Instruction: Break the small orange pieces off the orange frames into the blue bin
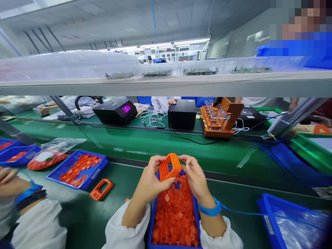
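My left hand [151, 176] grips an orange plastic housing [170, 166], a hollow frame with a large window and slotted side, tilted above a blue bin. At the housing's right edge is my right hand [193, 174], its fingers curled and pinched together; what is between them, if anything, is hidden. A blue wristband with a cord circles my right wrist. Beneath both hands, the blue bin [151, 226] holds a heap of small orange-red plastic pieces [176, 214]. Another orange housing [101, 189] lies on the green bench to the left.
A blue tray [94, 174] of orange pieces and a plastic bag [48, 157] stand left, near a co-worker's arm [28, 197]. At right is a blue bin [269, 221] with clear bags. Black boxes [182, 116] and an orange fixture [220, 119] sit behind, below a shelf [166, 88].
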{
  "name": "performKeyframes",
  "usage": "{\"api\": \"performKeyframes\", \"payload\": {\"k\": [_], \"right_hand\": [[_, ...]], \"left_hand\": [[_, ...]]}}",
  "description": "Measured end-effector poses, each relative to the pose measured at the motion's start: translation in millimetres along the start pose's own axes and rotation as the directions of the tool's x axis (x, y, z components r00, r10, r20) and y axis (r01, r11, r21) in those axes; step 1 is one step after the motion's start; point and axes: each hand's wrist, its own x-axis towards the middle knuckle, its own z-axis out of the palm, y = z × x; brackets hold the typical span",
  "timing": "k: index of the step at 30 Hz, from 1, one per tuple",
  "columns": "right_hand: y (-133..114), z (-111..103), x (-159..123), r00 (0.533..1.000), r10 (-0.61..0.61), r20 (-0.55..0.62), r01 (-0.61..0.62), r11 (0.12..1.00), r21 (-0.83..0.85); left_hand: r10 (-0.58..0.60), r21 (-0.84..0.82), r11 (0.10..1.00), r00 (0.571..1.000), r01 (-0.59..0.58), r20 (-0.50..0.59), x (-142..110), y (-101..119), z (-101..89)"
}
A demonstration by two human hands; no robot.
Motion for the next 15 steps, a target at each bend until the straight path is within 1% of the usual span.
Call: {"api": "performKeyframes", "payload": {"k": [2,3,4,5,7,9,11,13,15], "right_hand": [[-2,2,-3,0.991,0.041,0.126,-0.051,0.996,0.078],[-2,4,-5,0.981,0.077,0.179,-0.095,0.991,0.094],[-2,6,-6,0.972,0.122,0.199,-0.141,0.986,0.085],[-3,7,-7,0.967,0.173,0.188,-0.187,0.98,0.06],[-3,10,-8,0.96,0.253,0.118,-0.255,0.967,-0.003],[-3,12,-8,0.959,0.274,0.074,-0.27,0.961,-0.052],[-3,11,-7,0.961,0.271,0.057,-0.267,0.961,-0.07],[-1,9,-6,0.959,0.281,0.041,-0.28,0.96,-0.016],[2,6,-5,0.944,0.326,0.058,-0.33,0.94,0.085]], "left_hand": [[-0.004,-0.061,0.998,0.999,0.007,0.038,-1,1,9.7],[0.0,-0.062,0.998,0.998,0.003,0.056,-2,0,13.9],[0.01,-0.044,0.999,0.997,-0.007,0.074,-3,-2,17.6],[0.02,-0.014,1.0,0.996,-0.019,0.089,-4,-5,20.7],[0.042,0.065,0.997,0.993,-0.049,0.111,-7,-11,24.9],[0.058,0.151,0.985,0.989,-0.079,0.134,-10,-16,25.4],[0.081,0.266,0.956,0.982,-0.124,0.168,-13,-18,21.5],[0.136,0.412,0.888,0.973,-0.203,0.186,-15,-19,13.7],[0.237,0.501,0.806,0.948,-0.315,0.215,-14,-19,3.9]]}}
